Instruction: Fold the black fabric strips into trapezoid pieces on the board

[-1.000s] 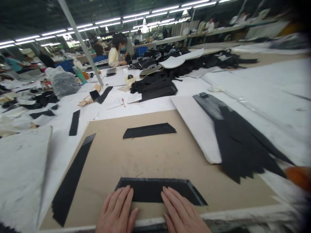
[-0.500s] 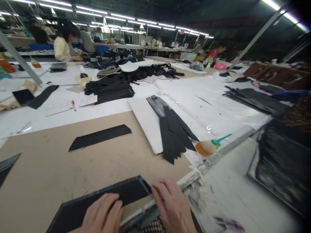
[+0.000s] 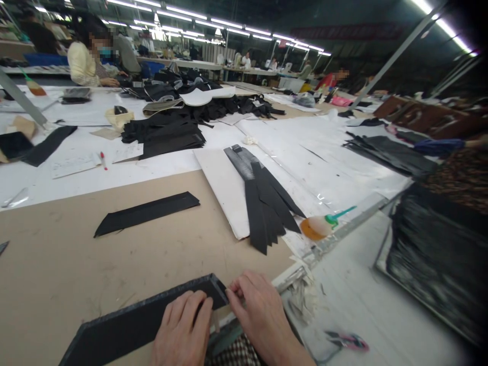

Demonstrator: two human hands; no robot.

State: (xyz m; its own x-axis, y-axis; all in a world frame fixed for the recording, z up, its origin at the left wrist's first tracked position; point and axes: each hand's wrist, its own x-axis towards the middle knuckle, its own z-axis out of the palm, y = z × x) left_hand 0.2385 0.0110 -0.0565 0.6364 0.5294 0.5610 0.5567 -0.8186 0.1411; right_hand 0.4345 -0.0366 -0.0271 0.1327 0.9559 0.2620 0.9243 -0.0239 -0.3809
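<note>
Strip of black material (image 3: 125, 324), its far border banded, lies aslant at the near edge of your brown board (image 3: 145, 259), a second black strip (image 3: 147, 213) flat beyond it. Your left hand (image 3: 183, 325) rests on the nearer one, fingers extended and ungripping; your right hand (image 3: 257, 302) pinches its right corner, an amber-filled squeeze bottle (image 3: 317, 227) standing out farther right.

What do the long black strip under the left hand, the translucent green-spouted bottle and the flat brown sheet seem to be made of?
Long black strip: probably fabric or imitation leather, from its matt face. Translucent green-spouted bottle: likely plastic; orange liquid shows through. Flat brown sheet: perhaps cardboard, from its dull, plain surface.
</note>
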